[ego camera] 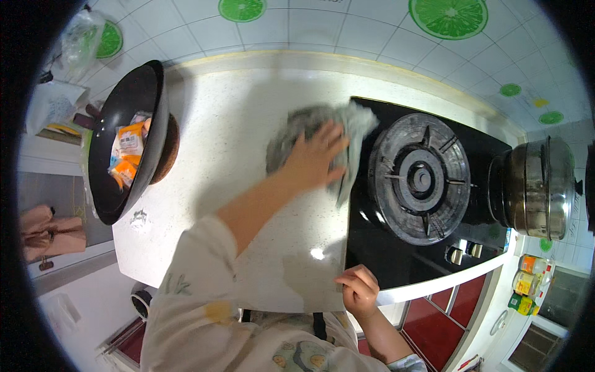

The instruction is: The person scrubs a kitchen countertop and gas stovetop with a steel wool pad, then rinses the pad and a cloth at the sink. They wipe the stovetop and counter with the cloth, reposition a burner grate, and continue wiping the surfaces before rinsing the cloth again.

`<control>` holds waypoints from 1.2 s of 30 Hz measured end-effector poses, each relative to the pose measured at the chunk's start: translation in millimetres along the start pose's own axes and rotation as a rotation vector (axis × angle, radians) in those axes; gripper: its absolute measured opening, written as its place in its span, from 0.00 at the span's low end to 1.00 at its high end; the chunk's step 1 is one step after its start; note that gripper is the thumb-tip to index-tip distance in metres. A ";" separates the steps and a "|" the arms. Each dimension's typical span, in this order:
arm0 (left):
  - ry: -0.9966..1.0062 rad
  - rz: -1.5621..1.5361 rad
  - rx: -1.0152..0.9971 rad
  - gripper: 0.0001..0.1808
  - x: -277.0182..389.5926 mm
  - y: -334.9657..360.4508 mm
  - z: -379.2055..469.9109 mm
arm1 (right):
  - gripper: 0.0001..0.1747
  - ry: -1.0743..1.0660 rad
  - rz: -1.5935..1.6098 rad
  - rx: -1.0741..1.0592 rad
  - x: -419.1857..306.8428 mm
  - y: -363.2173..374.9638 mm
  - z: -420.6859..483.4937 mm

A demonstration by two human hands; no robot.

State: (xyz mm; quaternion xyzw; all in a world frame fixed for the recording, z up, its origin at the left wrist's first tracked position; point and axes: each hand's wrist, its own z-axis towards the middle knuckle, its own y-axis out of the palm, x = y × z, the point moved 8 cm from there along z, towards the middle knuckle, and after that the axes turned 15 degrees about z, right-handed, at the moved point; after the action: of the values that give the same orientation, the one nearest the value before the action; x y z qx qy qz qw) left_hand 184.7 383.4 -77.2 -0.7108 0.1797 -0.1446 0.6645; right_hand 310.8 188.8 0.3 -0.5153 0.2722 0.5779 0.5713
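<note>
My left hand (pixel 316 160) lies spread on a grey-green cloth (pixel 355 139), pressing it against the white speckled countertop (pixel 223 125). Both hand and cloth are slightly blurred. The cloth's right edge laps onto the black glass gas cooktop (pixel 362 242). My right hand (pixel 360 290) is curled, with nothing seen in it, at the front left corner of the cooktop. A large burner with a round metal pan support (pixel 420 179) is to the right of the cloth.
At left, a black wok (pixel 109 162) holding orange packets (pixel 130 139) rests on a brown round base (pixel 169 149). A lidded steel steamer pot (pixel 534 188) stands on the cooktop's right side. Two control knobs (pixel 454 255) are at its front. A tiled wall (pixel 311 25) rises behind.
</note>
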 end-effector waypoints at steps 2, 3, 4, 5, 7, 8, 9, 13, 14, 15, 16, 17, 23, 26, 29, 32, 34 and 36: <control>-0.155 0.005 0.075 0.34 -51.0 -1.6 31.9 | 0.11 -0.047 -0.012 -0.009 -1.7 2.8 -10.8; -0.198 0.022 0.091 0.34 -76.6 -3.9 29.8 | 0.12 -0.044 -0.006 -0.023 -4.3 4.2 -14.1; -0.216 0.029 0.108 0.33 -90.3 -3.9 30.1 | 0.13 -0.028 -0.016 -0.018 -5.1 0.4 -20.3; -0.292 0.022 0.085 0.33 -107.9 -1.4 24.2 | 0.13 -0.013 -0.024 -0.016 -3.6 -3.3 -25.0; -0.467 0.045 0.063 0.33 -155.5 3.8 -1.5 | 0.14 0.031 0.012 -0.016 3.4 -12.0 -36.1; -0.564 0.070 0.077 0.34 -181.1 7.4 -18.3 | 0.13 0.035 0.015 -0.007 5.0 -18.0 -41.0; -0.667 0.036 0.012 0.33 -192.1 3.5 -36.4 | 0.12 0.045 0.009 0.009 7.5 -25.7 -45.4; -0.733 0.116 -0.042 0.33 -171.3 13.4 -108.1 | 0.12 0.003 0.060 -0.002 14.9 -35.2 -54.8; -0.716 0.142 -0.062 0.32 -149.8 13.6 -124.1 | 0.14 -0.011 0.109 -0.005 14.9 -34.3 -56.2; -0.693 0.128 -0.078 0.32 -121.4 15.3 -144.3 | 0.14 -0.009 0.108 -0.036 11.0 -31.6 -52.3; -0.618 0.144 -0.051 0.33 -89.2 14.9 -168.7 | 0.13 -0.020 0.133 -0.067 6.9 -28.0 -49.6; -0.595 0.085 -0.140 0.35 -56.0 16.1 -193.6 | 0.13 -0.038 0.153 -0.091 2.5 -25.0 -45.4; -0.428 -0.084 -0.275 0.37 96.8 16.5 -344.4 | 0.13 -0.144 0.252 -0.270 -24.3 -7.2 -19.9; -0.428 -0.146 -0.282 0.36 87.6 22.9 -341.1 | 0.13 -0.161 0.280 -0.322 -26.8 4.4 -14.4; -0.367 -0.108 -0.288 0.35 80.2 20.8 -333.6 | 0.14 -0.164 0.265 -0.330 -21.4 14.9 -8.9; -0.310 -0.106 -0.261 0.34 75.8 24.2 -332.2 | 0.14 -0.110 0.258 -0.312 -9.8 22.3 -6.0; -0.282 -0.153 -0.257 0.32 68.2 22.6 -325.6 | 0.14 -0.087 0.265 -0.287 -0.7 30.4 -9.0; -0.256 -0.157 -0.270 0.31 63.4 20.3 -320.5 | 0.15 -0.041 0.261 -0.273 1.7 41.6 -3.3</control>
State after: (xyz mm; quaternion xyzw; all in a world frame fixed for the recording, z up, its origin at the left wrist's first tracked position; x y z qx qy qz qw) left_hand 97.7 67.9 -75.4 -0.8180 0.0558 -0.0790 0.5671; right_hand 272.9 178.1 -13.7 -0.5363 0.2441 0.6891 0.4219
